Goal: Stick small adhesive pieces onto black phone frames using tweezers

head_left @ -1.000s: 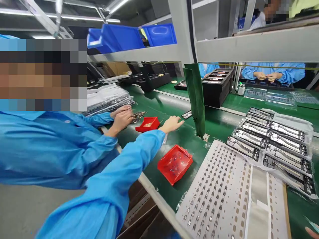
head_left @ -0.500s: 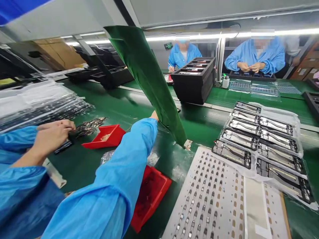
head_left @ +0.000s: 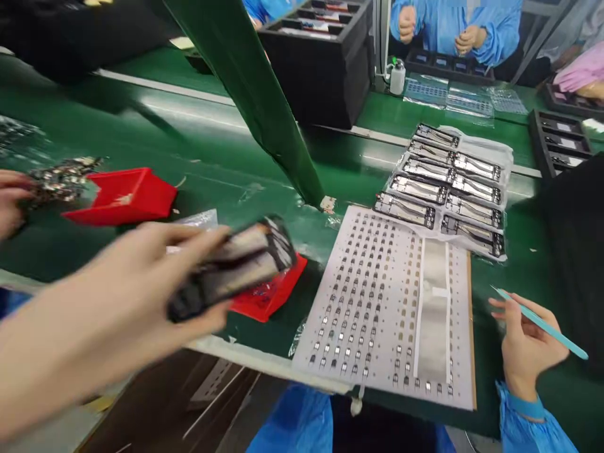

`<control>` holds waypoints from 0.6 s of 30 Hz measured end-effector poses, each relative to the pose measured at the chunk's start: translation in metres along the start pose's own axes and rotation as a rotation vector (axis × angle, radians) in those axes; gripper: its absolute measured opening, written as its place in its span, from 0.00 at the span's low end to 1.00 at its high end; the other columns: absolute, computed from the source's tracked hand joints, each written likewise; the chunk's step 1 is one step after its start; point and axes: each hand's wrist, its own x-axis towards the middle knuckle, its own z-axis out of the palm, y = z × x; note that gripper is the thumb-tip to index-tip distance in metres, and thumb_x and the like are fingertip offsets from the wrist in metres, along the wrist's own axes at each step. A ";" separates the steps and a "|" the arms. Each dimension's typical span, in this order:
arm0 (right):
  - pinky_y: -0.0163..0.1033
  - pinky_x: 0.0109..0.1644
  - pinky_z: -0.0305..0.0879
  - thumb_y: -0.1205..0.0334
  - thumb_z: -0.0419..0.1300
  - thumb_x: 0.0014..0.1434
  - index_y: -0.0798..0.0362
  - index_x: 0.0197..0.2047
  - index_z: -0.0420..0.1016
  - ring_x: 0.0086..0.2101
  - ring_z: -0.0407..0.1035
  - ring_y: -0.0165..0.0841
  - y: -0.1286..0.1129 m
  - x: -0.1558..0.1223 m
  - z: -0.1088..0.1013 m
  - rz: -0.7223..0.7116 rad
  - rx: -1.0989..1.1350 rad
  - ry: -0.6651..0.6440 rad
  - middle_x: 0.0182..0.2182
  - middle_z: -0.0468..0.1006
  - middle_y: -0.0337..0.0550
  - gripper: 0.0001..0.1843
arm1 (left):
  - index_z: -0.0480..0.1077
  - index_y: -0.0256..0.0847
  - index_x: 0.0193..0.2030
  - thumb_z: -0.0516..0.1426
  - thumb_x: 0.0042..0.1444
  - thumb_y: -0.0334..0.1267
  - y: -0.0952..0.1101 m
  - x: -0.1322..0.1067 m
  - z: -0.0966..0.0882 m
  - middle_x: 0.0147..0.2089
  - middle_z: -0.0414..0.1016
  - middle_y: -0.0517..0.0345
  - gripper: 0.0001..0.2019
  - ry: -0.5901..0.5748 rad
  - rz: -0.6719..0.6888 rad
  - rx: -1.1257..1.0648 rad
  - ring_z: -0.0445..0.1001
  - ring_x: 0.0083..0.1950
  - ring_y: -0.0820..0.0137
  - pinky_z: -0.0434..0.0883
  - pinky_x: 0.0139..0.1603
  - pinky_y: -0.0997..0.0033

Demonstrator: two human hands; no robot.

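My left hand (head_left: 127,296) is close to the camera and blurred, gripping a long black phone frame (head_left: 233,267) above the table's near edge. My right hand (head_left: 526,343) rests at the lower right, fingers curled round a slim teal tweezer (head_left: 542,322). Between them lies a white sheet of small metal parts (head_left: 391,302). Beyond it, several phone frames (head_left: 448,189) lie in rows on plastic bags.
Two red trays (head_left: 125,195) (head_left: 274,292) sit on the green belt (head_left: 226,163). A green-wrapped post (head_left: 255,82) slants down mid-table. A neighbour's hand (head_left: 9,201) handles parts at the left. Black trays (head_left: 321,56) and other workers' hands (head_left: 465,38) are across the belt.
My left arm, which reached far across the belt, has come back near me holding a phone frame. The view has tilted down, and my right hand with the tweezer has come into sight.
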 end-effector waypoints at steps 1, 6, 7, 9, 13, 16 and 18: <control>0.43 0.29 0.82 0.53 0.76 0.62 0.56 0.41 0.84 0.29 0.85 0.42 -0.007 0.000 0.000 -0.012 0.020 -0.036 0.34 0.87 0.47 0.15 | 0.67 0.38 0.73 0.52 0.65 0.51 0.026 -0.008 0.001 0.59 0.75 0.44 0.33 -0.050 0.254 -0.029 0.78 0.56 0.53 0.80 0.54 0.52; 0.39 0.29 0.83 0.56 0.75 0.64 0.54 0.41 0.86 0.29 0.86 0.40 -0.057 -0.009 0.008 0.043 0.151 -0.494 0.31 0.88 0.46 0.10 | 0.73 0.44 0.67 0.57 0.60 0.28 0.143 -0.001 0.020 0.64 0.77 0.50 0.28 -0.107 0.828 -0.058 0.76 0.66 0.55 0.69 0.76 0.53; 0.38 0.29 0.84 0.55 0.75 0.64 0.54 0.41 0.86 0.30 0.86 0.41 -0.066 -0.012 0.016 0.088 0.180 -0.605 0.31 0.88 0.46 0.10 | 0.75 0.42 0.64 0.58 0.60 0.27 0.157 0.003 0.026 0.64 0.77 0.49 0.25 -0.093 0.895 -0.053 0.76 0.66 0.54 0.69 0.76 0.53; 0.38 0.31 0.85 0.52 0.75 0.63 0.53 0.41 0.85 0.31 0.87 0.41 -0.077 -0.020 0.037 0.211 0.245 -0.774 0.30 0.88 0.45 0.13 | 0.78 0.42 0.60 0.60 0.61 0.26 0.173 0.007 0.039 0.64 0.77 0.48 0.21 -0.072 0.961 -0.072 0.76 0.68 0.54 0.69 0.77 0.54; 0.40 0.36 0.87 0.44 0.78 0.57 0.52 0.39 0.81 0.33 0.88 0.42 -0.068 -0.037 0.083 0.442 0.299 -0.911 0.31 0.88 0.44 0.21 | 0.78 0.46 0.59 0.61 0.59 0.22 0.178 -0.001 0.066 0.63 0.78 0.49 0.23 -0.106 0.889 -0.236 0.75 0.70 0.54 0.72 0.76 0.54; 0.41 0.39 0.87 0.42 0.78 0.58 0.52 0.41 0.81 0.36 0.88 0.44 -0.052 -0.045 0.097 0.479 0.259 -0.926 0.34 0.89 0.46 0.23 | 0.76 0.50 0.61 0.61 0.58 0.21 0.172 -0.011 0.079 0.65 0.78 0.53 0.27 -0.124 0.761 -0.436 0.73 0.73 0.56 0.70 0.78 0.53; 0.42 0.41 0.88 0.44 0.76 0.60 0.51 0.42 0.81 0.38 0.89 0.44 -0.047 -0.048 0.096 0.467 0.230 -0.937 0.35 0.89 0.46 0.20 | 0.74 0.51 0.63 0.61 0.58 0.22 0.166 -0.016 0.081 0.69 0.76 0.53 0.29 -0.121 0.715 -0.478 0.71 0.75 0.56 0.68 0.79 0.51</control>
